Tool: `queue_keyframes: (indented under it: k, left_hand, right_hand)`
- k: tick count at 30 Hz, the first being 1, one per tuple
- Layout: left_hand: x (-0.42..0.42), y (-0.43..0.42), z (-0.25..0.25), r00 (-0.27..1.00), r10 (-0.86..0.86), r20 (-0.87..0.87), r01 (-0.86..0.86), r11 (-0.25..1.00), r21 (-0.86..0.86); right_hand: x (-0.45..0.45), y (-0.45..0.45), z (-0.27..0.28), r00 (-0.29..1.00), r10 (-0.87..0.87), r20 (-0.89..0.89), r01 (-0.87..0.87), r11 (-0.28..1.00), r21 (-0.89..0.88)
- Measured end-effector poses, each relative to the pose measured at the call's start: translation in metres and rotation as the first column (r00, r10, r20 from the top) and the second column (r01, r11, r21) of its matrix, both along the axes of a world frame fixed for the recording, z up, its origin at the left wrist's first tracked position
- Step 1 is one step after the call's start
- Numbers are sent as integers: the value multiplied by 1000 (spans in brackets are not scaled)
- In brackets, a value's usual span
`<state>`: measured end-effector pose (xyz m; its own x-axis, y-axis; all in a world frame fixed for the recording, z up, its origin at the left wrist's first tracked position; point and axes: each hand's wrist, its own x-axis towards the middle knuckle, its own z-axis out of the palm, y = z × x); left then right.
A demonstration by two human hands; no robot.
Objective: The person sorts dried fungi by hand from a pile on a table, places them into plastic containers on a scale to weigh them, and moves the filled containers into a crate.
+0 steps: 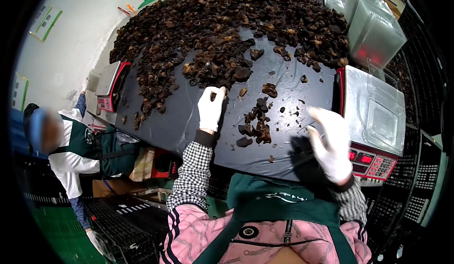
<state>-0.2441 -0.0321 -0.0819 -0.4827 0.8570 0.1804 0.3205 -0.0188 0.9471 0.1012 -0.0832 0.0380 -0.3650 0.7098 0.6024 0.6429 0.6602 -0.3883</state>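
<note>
Dark brown, curled wood ear mushrooms (pixel 227 23) lie in a large heap over the far part of the dark table. My left hand (pixel 210 109), in a white glove, is at the heap's near edge. Its fingers are pinched together, with a small dark piece of wood ear mushroom (pixel 213 96) between the tips. My right hand (pixel 332 146), also gloved in white, hovers above the table's near right side. Thumb and fingers are apart there, and nothing shows between them. Between both hands lies a small loose group of wood ear mushrooms (pixel 257 124) with scattered crumbs.
At right stands a red scale (pixel 376 162) with a clear plastic tray (pixel 385 117) on its plate. Behind it are stacked clear containers (pixel 378 32). Another scale (pixel 109 86) sits at left, beside a co-worker (pixel 85 146) in a green apron. Black crates (pixel 120 226) stand below.
</note>
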Motion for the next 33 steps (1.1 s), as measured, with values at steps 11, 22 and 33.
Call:
queue_keyframes:
  k: [11,22,33]
  left_hand:
    - [6,52,-14,652,-27,-758,3,999,-33]
    - [2,30,-25,610,-39,-791,108,994,34]
    - [31,80,21,393,-300,-869,161,953,-257]
  right_hand:
    - [-120,133,-125,951,-109,290,135,988,-70]
    - [-94,76,-104,699,-215,-682,-322,756,-569]
    - [-26,-6,3,664,-206,-719,-326,785,-527]
